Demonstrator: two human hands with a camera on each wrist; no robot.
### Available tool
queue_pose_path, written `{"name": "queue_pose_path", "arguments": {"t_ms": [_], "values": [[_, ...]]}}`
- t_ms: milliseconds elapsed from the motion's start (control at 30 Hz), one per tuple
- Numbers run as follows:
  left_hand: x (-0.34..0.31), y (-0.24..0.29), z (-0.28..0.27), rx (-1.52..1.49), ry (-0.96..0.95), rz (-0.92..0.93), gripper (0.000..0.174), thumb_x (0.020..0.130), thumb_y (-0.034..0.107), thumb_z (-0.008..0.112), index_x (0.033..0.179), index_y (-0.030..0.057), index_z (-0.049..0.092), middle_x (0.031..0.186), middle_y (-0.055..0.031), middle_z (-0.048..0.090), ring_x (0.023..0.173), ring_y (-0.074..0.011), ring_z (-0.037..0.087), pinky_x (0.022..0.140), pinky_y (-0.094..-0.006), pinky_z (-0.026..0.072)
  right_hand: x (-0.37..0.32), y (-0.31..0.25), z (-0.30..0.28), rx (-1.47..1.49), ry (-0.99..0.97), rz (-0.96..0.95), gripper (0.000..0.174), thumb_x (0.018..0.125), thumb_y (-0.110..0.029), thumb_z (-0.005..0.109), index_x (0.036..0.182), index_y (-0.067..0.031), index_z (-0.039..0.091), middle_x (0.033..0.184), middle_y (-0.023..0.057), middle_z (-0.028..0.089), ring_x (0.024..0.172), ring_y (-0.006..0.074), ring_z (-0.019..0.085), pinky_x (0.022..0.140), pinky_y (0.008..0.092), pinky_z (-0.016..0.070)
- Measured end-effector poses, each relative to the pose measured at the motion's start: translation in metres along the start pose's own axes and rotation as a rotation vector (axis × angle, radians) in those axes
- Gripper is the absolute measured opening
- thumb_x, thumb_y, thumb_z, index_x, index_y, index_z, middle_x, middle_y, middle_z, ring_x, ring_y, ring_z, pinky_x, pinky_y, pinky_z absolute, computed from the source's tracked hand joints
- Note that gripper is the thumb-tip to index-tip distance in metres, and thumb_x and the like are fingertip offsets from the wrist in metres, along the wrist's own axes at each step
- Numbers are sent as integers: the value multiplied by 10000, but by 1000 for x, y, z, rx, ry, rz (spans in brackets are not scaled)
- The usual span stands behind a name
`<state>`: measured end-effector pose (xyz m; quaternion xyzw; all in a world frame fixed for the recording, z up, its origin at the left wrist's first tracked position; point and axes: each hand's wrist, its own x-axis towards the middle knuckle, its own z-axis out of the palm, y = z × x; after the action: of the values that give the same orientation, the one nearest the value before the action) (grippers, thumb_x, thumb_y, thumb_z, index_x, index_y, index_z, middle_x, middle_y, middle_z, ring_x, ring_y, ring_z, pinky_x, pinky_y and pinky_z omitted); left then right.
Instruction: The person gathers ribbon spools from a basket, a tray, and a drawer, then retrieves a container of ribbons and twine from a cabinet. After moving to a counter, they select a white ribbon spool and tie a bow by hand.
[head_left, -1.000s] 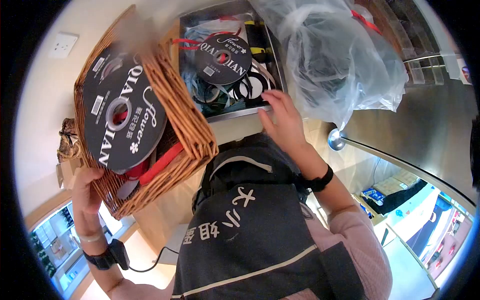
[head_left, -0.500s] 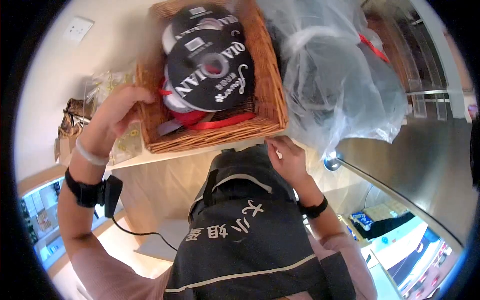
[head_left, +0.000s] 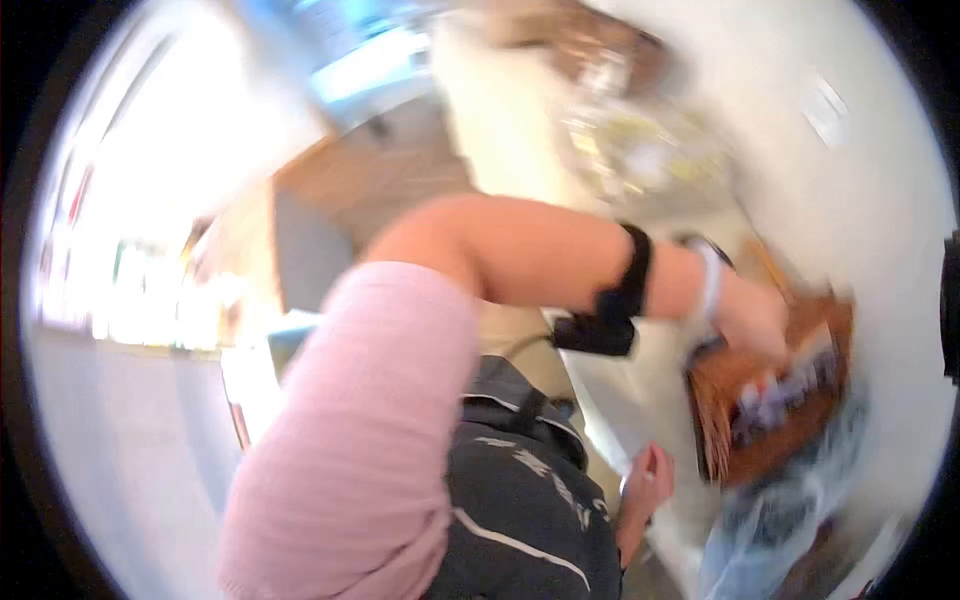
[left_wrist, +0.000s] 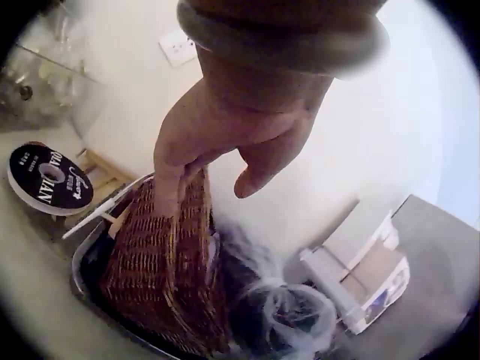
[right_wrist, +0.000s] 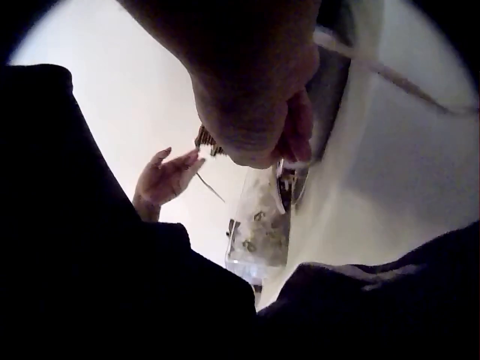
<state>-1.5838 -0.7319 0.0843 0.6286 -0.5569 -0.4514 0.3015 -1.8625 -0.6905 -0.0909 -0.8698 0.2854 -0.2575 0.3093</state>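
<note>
The wicker basket [left_wrist: 146,255] is tilted over a dark metal-rimmed tray [left_wrist: 77,283] in the left wrist view. My left hand [left_wrist: 225,127] is above the basket, its fingertips right at the upper edge and its thumb held apart. The right wrist view also shows this left hand [right_wrist: 169,180] with fairly straight fingers. In the blurred head view, ribbon spools [head_left: 785,395] show inside the basket. My right hand [head_left: 650,480] stays low before my apron, its fingers loosely curled and nothing visible in them. A black ribbon spool [left_wrist: 51,180] stands left of the basket.
Clear plastic wrapping [left_wrist: 289,311] bulges right beside the basket. A white box-like object [left_wrist: 360,274] stands farther right. A transparent bag with yellow patterns [head_left: 650,150] rests along the wall. The wall has a socket [left_wrist: 178,49].
The head view has swung round and blurred. The basket, held up by my left hand before, now leans over the tray, with that hand's thumb off it. My right hand stays low.
</note>
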Motion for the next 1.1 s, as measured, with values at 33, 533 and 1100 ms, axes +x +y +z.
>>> {"name": "queue_pose_path", "arguments": {"t_ms": [33, 533, 1100], "values": [[-31, 8, -13, 187, 30, -10, 357, 775, 226, 530, 951, -76, 604, 794, -162, 659, 742, -295, 653, 636, -395, 530, 6, -10, 13, 44, -51, 19, 118, 807, -14, 591, 916, 16, 626, 751, 108, 591, 644, 203, 579, 580, 294, 477], [-576, -251, 30, 16, 1290, -409, 559, 805, 213, 560, 1278, -32, 392, 1326, -204, 413, 1043, -340, 541, 870, -403, 456, 36, -318, 296, 97, -717, -637, 125, 816, -39, 595, 934, -14, 629, 759, 104, 592, 607, 204, 579, 552, 296, 479], [-749, -426, -32, 5, 1808, -957, 675, 735, 119, 634, 1290, -113, 328, 1359, -248, 322, 1191, -392, 422, 993, -363, 390, 167, -230, 564, -697, -1530, -389, 246, 809, -202, 543, 736, 15, 633, 674, 161, 637, 619, 265, 633, 592, 385, 491]]}}
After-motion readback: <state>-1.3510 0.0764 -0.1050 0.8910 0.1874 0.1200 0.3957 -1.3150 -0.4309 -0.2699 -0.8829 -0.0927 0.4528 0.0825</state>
